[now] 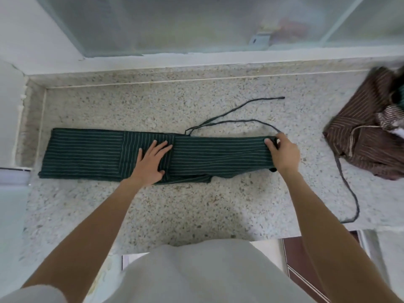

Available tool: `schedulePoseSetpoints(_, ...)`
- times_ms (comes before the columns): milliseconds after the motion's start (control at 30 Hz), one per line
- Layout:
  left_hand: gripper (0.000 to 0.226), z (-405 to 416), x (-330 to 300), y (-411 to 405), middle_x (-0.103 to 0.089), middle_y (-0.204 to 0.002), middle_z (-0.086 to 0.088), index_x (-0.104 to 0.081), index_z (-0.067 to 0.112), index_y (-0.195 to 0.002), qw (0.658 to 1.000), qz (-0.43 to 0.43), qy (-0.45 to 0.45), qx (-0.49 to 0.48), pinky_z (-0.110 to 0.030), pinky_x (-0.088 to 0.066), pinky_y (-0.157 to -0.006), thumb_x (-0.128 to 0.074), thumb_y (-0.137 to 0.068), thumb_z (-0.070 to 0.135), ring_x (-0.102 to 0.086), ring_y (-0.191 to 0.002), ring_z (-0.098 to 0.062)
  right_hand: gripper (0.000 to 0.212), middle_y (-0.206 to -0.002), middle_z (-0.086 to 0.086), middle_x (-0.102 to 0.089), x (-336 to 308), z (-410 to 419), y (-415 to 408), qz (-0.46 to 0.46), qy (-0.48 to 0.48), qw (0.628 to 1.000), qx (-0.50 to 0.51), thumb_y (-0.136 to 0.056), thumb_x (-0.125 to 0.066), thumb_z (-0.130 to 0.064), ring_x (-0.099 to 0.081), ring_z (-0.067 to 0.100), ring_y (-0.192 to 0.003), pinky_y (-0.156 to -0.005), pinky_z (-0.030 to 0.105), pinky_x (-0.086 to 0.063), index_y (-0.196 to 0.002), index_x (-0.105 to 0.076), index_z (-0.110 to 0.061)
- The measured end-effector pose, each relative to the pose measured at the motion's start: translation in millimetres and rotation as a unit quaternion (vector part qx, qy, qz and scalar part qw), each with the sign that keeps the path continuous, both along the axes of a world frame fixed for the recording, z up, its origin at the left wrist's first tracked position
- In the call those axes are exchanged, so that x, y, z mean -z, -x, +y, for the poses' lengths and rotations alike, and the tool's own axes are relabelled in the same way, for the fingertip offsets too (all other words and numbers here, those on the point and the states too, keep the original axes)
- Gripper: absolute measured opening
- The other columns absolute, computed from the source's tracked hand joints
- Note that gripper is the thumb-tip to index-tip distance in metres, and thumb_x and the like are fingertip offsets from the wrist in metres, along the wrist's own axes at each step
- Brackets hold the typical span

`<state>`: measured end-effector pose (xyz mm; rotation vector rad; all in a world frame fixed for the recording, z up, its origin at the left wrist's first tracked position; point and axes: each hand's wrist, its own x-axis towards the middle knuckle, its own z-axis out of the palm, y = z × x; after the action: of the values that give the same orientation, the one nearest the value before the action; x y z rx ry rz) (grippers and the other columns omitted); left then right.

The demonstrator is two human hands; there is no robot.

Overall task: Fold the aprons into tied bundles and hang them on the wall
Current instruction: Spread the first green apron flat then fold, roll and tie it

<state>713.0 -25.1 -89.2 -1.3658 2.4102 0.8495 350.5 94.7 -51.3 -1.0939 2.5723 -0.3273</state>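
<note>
Step in hand: folding, judged. The green striped apron (105, 154) lay flattened into a long narrow band on the speckled stone counter (175, 211), running left to right; no bundle tied yet, nothing hung.
Apron position: mid-counter, well apart from the counter's front edge; its right end lay under the right hand.
Left hand (150, 165): flat, palm down, fingers straight and slightly spread, pressing the band near its middle, beside a fold line across the cloth.
Right hand (282, 152): fingers curled over the right end of the band, thumb on top, gripping the cloth edge; wrist bent inward. One tie seemed to meet the hand there; whether it was held too, cannot tell.
Arms: both reached forward from the body; the left was the more extended.
Ties: two thin dark ties (236, 110) looped loose on the counter behind the band. Another cord (349, 189) trailed toward the front edge on the right; which apron it belonged to, cannot tell.
Next move, judged: carry or roll the gripped right end toward the left hand, holding the middle pinned so the stripes stay aligned; ties must stay free for binding.
Pending stock: crumpled brown striped apron (367, 136) at the right edge, unfolded.
Risk, judged: loose ties could be trapped inside the fold.
</note>
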Motion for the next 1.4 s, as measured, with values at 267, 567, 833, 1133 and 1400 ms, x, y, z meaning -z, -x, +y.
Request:
schedulePoseSetpoints(267,0.103,22,2,44,0.008,-0.157,0.006,-0.01,0.038,-0.147,0.999,-0.03,0.04,0.01,-0.058,0.005,-0.11,-0.037,-0.062,0.089,0.011,-0.144,-0.022,0.062,-0.124,-0.003,-0.049,13,13,4,-0.259,0.064,0.963,-0.045,-0.093,-0.051,-0.04,-0.053,0.016,-0.106,-0.084,0.032,-0.046,-0.146,-0.022,-0.023)
schedulePoseSetpoints(567,0.124,27,11,60,0.034,-0.149,0.007,0.03,0.044,-0.136,0.994,-0.081,0.025,0.069,-0.069,0.01,-0.102,-0.028,-0.041,0.098,0.031,-0.138,-0.024,0.044,-0.092,0.011,-0.065,24,48,18,-0.002,0.04,0.99,-0.135,-0.096,-0.051,-0.024,-0.057,0.024,-0.06,-0.05,0.033,-0.047,-0.139,-0.043,-0.022)
schedulePoseSetpoints(833,0.09,38,17,93,0.023,-0.154,0.0,0.018,0.038,-0.142,0.99,-0.053,0.105,0.072,-0.066,0.013,-0.106,0.001,-0.069,0.087,0.025,-0.14,-0.021,0.046,-0.145,0.023,-0.034,45,50,12,0.115,-0.019,0.987,-0.107,-0.094,-0.05,-0.025,-0.031,0.041,-0.132,-0.105,0.055,-0.027,-0.137,-0.045,-0.011)
schedulePoseSetpoints(1133,0.086,38,17,144,0.019,-0.154,0.002,0.008,0.024,-0.148,0.997,0.026,0.057,0.042,-0.054,0.013,-0.112,-0.022,-0.083,0.072,0.014,-0.143,-0.016,0.055,-0.156,0.004,-0.02,50,6,-91,-0.009,0.003,0.963,-0.269,-0.1,-0.012,-0.04,-0.009,0.019,-0.145,-0.117,0.046,-0.01,-0.147,-0.028,-0.016)
schedulePoseSetpoints(1400,0.047,20,-3,21,-0.035,-0.146,0.0,-0.04,0.016,-0.14,0.964,0.212,0.084,-0.137,-0.028,-0.027,-0.109,-0.052,-0.094,0.016,-0.028,-0.135,-0.016,0.056,-0.158,0.0,0.0,68,8,-90,0.056,-0.078,0.959,-0.268,-0.098,-0.005,-0.047,0.005,0.019,-0.145,-0.116,0.046,0.008,-0.15,-0.004,-0.025)
